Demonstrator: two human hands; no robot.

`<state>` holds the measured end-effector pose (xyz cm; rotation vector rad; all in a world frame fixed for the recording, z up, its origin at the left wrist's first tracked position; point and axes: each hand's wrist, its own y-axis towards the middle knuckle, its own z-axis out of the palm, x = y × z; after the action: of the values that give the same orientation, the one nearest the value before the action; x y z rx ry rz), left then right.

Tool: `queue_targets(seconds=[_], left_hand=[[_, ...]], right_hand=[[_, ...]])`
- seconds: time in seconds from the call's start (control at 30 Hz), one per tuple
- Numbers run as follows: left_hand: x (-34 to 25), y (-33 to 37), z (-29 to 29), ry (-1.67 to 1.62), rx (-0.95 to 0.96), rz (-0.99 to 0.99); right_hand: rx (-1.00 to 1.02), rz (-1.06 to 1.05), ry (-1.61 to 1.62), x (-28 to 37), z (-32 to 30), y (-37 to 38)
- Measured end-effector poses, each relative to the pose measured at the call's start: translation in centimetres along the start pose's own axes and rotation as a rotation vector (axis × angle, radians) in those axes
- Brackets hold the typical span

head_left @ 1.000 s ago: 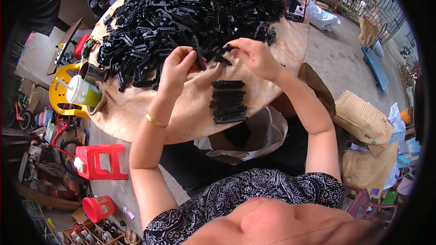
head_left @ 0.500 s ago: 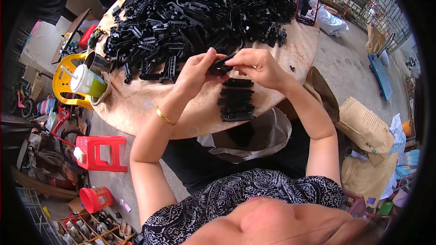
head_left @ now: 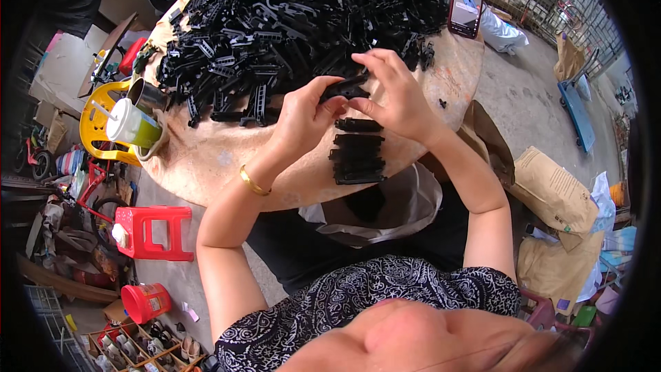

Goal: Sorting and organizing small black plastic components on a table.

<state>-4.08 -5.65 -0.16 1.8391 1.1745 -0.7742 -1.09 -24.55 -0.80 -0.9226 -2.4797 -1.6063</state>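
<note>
My left hand (head_left: pixel 306 114) grips a long, narrow black plastic part (head_left: pixel 350 87) between thumb and fingers. My right hand (head_left: pixel 399 100) is at the part's right end, its thumb close under it and its fingers spread above; whether the thumb touches the part I cannot tell. Just below the hands, a neat row of similar black plastic parts (head_left: pixel 358 158) lies near the table's front edge. Beyond the hands rises a large heap of loose black plastic parts (head_left: pixel 296 21).
A tan cloth covers the round table (head_left: pixel 200 169). A phone (head_left: pixel 467 3) stands at its right rim. On the left are a drink cup (head_left: pixel 134 124), a yellow chair (head_left: pixel 96 127) and a red stool (head_left: pixel 153 234). An open white sack (head_left: pixel 420 207) sits below the table edge.
My right hand has opened from its pinch on the part, its fingers lifting and spreading. My left hand keeps its hold, and the part has shifted slightly.
</note>
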Motion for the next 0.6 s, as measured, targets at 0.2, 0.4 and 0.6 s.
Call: queue_targets(seconds=[0.2,0.4,0.6], left_hand=[[0.4,-0.3,0.0,0.209,0.016,0.231],[0.1,-0.3,0.1,-0.006,0.059,0.113],[0.7,0.9,-0.7,0.117,0.199,0.087]], right_hand=[[0.334,0.174,0.385,-0.8,-1.0,-0.5],[0.229,0.087,0.258,-0.3,-0.8,-0.9],[0.333,0.043,0.171,-1.1,-1.1,-1.5]])
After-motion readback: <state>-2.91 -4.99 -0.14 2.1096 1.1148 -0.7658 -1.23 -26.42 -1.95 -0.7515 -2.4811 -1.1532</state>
